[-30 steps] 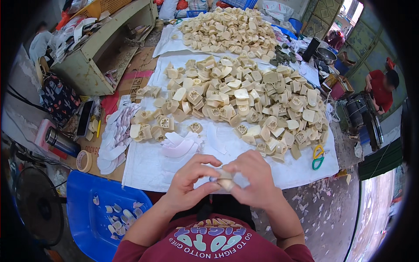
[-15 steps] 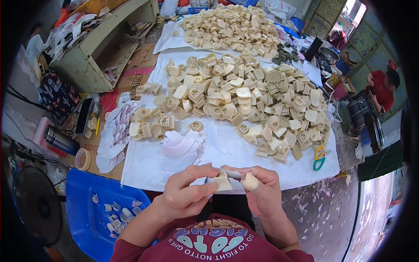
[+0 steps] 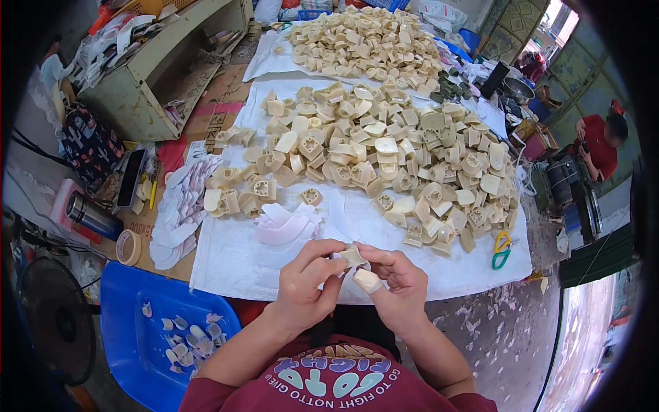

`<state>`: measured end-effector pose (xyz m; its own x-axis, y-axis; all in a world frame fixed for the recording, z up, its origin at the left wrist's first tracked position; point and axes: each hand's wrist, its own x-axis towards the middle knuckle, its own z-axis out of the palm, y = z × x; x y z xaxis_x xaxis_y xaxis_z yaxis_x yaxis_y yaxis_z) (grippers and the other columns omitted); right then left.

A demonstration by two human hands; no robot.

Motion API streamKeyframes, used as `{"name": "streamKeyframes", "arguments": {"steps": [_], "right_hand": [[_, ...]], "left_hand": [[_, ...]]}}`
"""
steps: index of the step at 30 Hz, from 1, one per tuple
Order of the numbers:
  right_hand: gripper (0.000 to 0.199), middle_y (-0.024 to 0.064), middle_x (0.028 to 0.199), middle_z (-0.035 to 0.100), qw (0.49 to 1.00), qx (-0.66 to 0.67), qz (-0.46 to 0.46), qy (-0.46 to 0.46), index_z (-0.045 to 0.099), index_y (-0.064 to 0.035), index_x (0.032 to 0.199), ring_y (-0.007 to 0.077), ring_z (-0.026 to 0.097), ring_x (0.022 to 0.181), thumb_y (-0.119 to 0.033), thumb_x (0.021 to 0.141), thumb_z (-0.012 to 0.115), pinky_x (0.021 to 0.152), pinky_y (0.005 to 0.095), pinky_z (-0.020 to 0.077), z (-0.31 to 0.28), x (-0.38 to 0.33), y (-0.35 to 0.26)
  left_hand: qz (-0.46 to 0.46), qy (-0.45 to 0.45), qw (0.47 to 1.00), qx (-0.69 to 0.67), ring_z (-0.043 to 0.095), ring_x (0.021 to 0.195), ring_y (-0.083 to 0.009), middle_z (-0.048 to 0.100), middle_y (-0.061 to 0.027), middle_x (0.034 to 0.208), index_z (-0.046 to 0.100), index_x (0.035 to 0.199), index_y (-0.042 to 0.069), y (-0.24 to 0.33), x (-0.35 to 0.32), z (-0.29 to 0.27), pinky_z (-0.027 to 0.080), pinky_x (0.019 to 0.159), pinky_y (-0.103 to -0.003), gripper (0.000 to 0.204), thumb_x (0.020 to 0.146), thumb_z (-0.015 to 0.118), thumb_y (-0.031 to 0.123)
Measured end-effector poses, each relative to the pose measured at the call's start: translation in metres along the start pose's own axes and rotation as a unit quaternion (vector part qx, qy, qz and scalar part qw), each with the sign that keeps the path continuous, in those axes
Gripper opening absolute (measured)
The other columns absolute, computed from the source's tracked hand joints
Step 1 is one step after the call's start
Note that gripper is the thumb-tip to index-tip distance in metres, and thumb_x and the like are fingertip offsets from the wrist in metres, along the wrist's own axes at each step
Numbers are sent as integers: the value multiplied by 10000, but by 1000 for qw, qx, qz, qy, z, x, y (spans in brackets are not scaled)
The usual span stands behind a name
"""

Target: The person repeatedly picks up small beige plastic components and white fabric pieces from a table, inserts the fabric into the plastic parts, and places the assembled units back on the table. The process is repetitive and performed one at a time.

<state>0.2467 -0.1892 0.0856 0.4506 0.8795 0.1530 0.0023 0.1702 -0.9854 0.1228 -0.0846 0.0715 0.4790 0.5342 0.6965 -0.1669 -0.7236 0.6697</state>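
A beige plastic shoe heel (image 3: 352, 257) is held up between my hands at the table's near edge. My left hand (image 3: 303, 280) is closed on it, with thumb and fingertips pinching its left side. Pressed to its right side is a thin pale curved strip (image 3: 363, 266), partly hidden by the fingers. My right hand (image 3: 397, 283) is closed on that strip and the heel's edge. A beige wrap covers the right thumb tip. Just beyond the hands lies a fanned stack of white-pink curved strips (image 3: 285, 233), with a single strip (image 3: 338, 214) beside it.
A large pile of beige heels (image 3: 384, 147) covers the white cloth, with another pile (image 3: 364, 44) behind. Snips (image 3: 502, 250) with yellow and green handles lie at right. More strips (image 3: 180, 213) overlap at left. A blue tub (image 3: 130, 329) below left holds covered heels. Another person (image 3: 603, 147) sits far right.
Both hands have risen slightly away from my body and drawn closer together. The heel has been turned, and the strip that stuck out to its right now lies closer against it.
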Motion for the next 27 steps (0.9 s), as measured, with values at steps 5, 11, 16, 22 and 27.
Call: {"name": "streamKeyframes", "arguments": {"steps": [5,11,16,22,27], "right_hand": [[311,149,1154,623,967,-215,-121,-58,607,-28,1069,217,619,1049,-57,778,712,867,350,512,-11,8,0],[233,122,1142,620,989,17,-12,-145,635,-42,987,253,513,1187,-90,775,717,990,410,393,-32,26,-1],[149,91,1097,627,993,-71,-37,-91,633,-51,901,279,497,1194,-63,768,699,1004,417,369,-27,23,8],[131,77,1000,636,946,-259,-175,-83,602,-59,833,302,536,1115,-3,734,667,960,403,386,-19,28,2],[86,60,991,656,962,-215,-132,-102,635,-61,836,279,543,1117,-59,770,689,963,405,398,-23,25,3]], "left_hand": [[-1,-31,999,9,648,783,-272,610,-184,1021,581,918,-5,0,-1,-1,525,616,-320,271,681,609,-132],[-288,3,912,-291,646,854,-182,578,-144,1133,596,940,20,3,0,2,544,643,-284,216,760,674,-71],[-432,-26,804,-408,600,932,-142,554,-105,1137,599,916,28,6,-1,0,548,704,-257,155,800,664,-51],[-323,8,909,-264,599,744,-86,510,-61,1055,571,888,24,1,-8,10,513,615,-188,116,829,626,-59],[-337,-86,906,-241,603,866,-129,477,-89,1128,554,885,-4,-2,-6,1,536,724,-254,137,808,629,-90]]}}
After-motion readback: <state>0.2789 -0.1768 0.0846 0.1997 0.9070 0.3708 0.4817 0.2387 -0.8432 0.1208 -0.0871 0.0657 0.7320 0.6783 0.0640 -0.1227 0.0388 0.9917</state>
